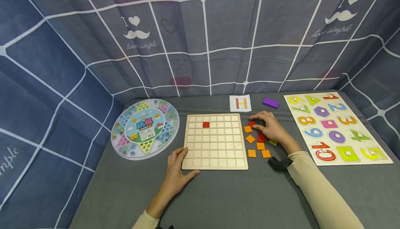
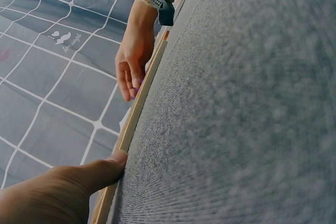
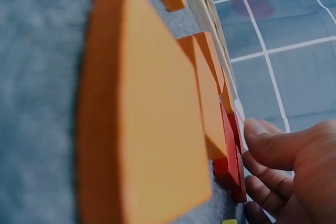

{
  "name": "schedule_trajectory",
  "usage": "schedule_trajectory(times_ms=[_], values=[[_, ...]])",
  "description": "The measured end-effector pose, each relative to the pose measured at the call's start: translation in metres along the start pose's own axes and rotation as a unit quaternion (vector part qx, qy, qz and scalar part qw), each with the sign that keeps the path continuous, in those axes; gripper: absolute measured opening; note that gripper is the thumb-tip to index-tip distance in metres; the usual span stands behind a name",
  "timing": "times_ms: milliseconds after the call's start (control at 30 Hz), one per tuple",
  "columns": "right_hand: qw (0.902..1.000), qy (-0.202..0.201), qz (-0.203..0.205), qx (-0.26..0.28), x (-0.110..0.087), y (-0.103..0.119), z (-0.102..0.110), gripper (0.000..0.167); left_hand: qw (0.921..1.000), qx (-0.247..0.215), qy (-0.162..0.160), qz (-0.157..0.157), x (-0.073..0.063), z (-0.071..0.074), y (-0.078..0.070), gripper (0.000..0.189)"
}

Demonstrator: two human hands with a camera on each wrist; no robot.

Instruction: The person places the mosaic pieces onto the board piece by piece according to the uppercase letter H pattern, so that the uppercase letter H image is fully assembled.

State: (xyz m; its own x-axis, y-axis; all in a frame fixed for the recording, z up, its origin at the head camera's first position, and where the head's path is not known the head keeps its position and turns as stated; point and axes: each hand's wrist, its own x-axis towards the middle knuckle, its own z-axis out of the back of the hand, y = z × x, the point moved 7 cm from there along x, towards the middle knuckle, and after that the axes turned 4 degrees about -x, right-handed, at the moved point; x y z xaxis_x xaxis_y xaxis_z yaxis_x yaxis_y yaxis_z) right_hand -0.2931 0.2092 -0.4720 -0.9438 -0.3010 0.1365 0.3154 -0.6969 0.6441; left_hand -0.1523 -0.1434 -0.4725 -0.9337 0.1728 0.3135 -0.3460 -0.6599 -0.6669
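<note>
A light wooden grid board (image 1: 215, 138) lies on the grey cloth, with one red square tile (image 1: 206, 124) in an upper cell. My left hand (image 1: 177, 171) rests at the board's near left corner, fingers along the left edge. Its thumb touches the front edge, as the left wrist view also shows. Right of the board, my right hand (image 1: 271, 127) hovers over loose tiles, thumb and fingertips apart around a red tile (image 1: 251, 123). Another red tile (image 1: 261, 138) and several orange tiles (image 1: 250, 138) lie nearby. A yellow-green tile (image 1: 273, 142) is partly under the right hand.
A round Chinese checkers box (image 1: 168, 118) stands left of the board. Behind the tiles are a small pattern card (image 1: 240, 103) and a purple block (image 1: 271, 103). A number and shape puzzle board (image 1: 315, 125) lies on the right. A checked curtain (image 1: 187, 66) hangs behind the table.
</note>
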Motion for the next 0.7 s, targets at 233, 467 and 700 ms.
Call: schedule_trajectory(times_ms=[233,467,700], values=[[0.9996,0.017,-0.018,0.012,0.001,-0.007,0.000,0.030,0.9999,0.004,-0.005,-0.008,-0.001,-0.001,-0.001,0.088],[0.9998,0.016,-0.011,0.002,0.000,-0.011,-0.001,0.027,1.0000,0.003,-0.003,-0.007,-0.001,-0.001,-0.001,0.088],[0.9998,0.017,-0.007,0.002,0.003,-0.013,-0.002,0.025,1.0000,-0.002,0.004,0.006,0.000,-0.001,0.001,0.088]])
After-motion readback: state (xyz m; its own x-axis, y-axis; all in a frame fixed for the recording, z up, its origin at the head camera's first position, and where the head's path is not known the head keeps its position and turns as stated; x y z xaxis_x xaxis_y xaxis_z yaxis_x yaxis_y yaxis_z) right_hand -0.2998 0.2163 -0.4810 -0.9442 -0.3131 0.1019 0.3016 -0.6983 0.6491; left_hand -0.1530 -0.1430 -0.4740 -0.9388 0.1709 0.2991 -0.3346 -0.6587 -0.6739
